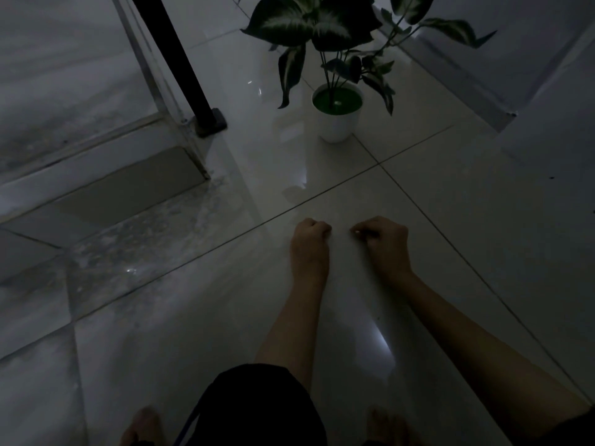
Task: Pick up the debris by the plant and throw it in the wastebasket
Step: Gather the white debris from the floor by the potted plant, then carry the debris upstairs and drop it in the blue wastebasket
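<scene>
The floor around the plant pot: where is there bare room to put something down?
Bare tile lies between the white pot and the two hands, left hand and right hand, and also right of the pot toward the wall. Left of the pot it is tighter: the black post base and the step edge stand close.

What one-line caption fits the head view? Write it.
Both hands, fingers curled, hover over glossy tile floor before a white potted plant.

Bare forearms, bare feet (141, 426), dark shorts (257, 407).
</scene>
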